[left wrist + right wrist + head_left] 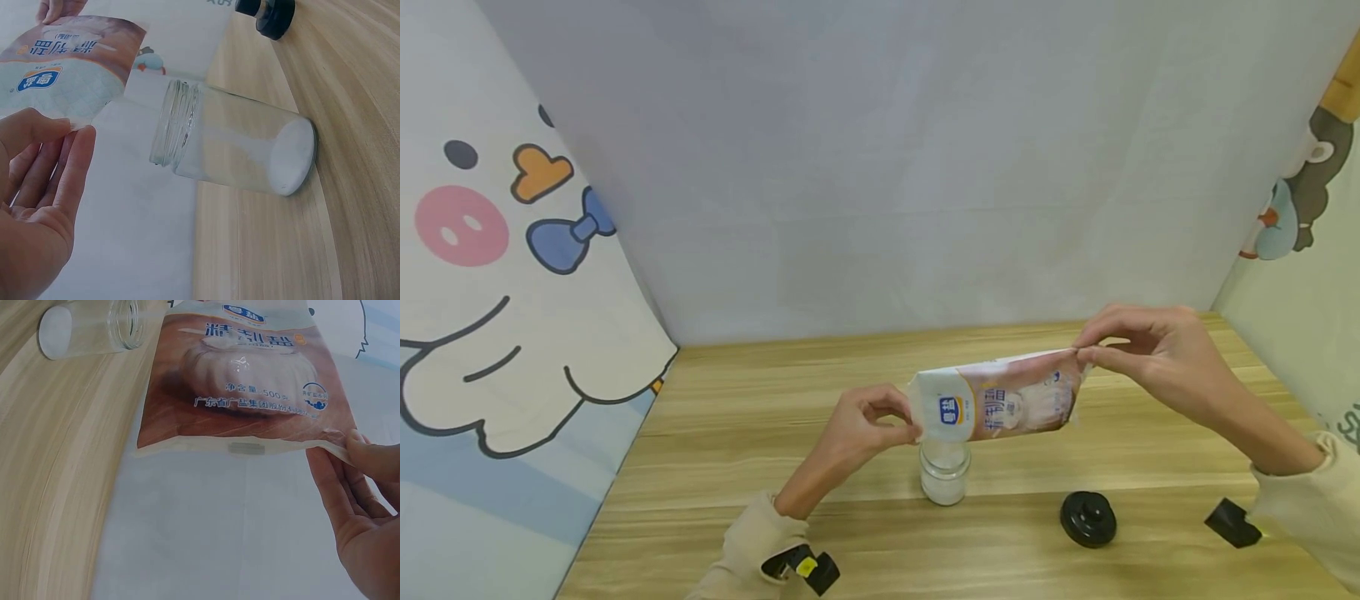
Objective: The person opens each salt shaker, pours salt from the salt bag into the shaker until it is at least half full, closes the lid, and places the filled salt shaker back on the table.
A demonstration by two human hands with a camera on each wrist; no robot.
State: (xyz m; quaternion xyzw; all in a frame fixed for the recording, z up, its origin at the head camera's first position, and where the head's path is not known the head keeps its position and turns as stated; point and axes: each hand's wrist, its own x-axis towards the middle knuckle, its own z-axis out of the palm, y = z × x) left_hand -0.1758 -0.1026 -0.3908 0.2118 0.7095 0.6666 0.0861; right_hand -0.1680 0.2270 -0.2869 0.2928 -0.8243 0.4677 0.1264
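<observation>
Over the table a printed salt bag (1022,400) is held nearly sideways, its pale end toward a glass jar (945,483). My left hand (868,423) pinches that pale end at a corner, between thumb and fingertips. At the opposite, brownish end, my right hand (1165,360) pinches the upper corner, plain too in the right wrist view, where the bag's front (250,381) faces the camera. The jar is upright and uncovered, below the bag's left end. White salt (292,156) covers its bottom, with a faint whitish streak above it in the left wrist view.
A round black lid (1088,518) with a knob lies on the wooden table (775,467), right of the jar. A pale cloth wall (925,167) stands behind the table, and cartoon-printed panels flank it. Black camera mounts (1232,523) sit at both sleeves.
</observation>
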